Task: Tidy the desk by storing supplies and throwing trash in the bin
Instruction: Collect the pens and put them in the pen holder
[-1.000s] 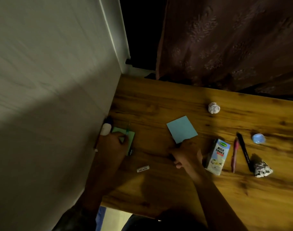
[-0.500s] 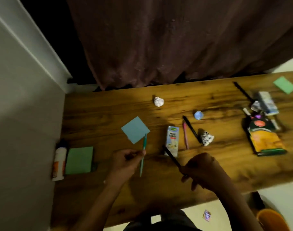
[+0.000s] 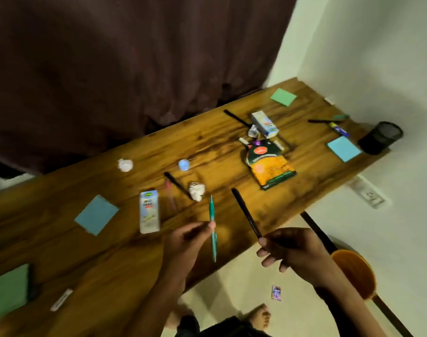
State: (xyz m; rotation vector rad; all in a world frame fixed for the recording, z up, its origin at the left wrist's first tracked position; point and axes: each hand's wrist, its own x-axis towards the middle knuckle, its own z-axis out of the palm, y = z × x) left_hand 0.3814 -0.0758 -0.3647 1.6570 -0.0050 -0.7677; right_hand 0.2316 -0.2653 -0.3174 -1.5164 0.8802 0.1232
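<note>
Above the near edge of the wooden counter (image 3: 62, 239), I hold a pen in each grip: my left hand (image 3: 183, 242) pinches a green pen (image 3: 212, 227) between thumb and fingertips, its point hanging down, while my right hand (image 3: 292, 246) curls round the lower end of a black pen (image 3: 245, 214) that slants up and away over the wood. Storing the writing supplies looks to be the step in hand, and the likely home for both is the black mesh pen cup (image 3: 380, 137) standing at the far right end, just beside a blue note pad (image 3: 344, 148). Getting there calls for carrying both pens across and tipping them upright over the cup's mouth, one at a time. Plenty is left: a milkshake carton (image 3: 148, 211), a crumpled paper ball (image 3: 196, 190) and an orange snack packet (image 3: 269, 166) lie scattered on the counter, seemingly bound for the orange bin (image 3: 353, 271) on the floor beyond my right wrist.
</note>
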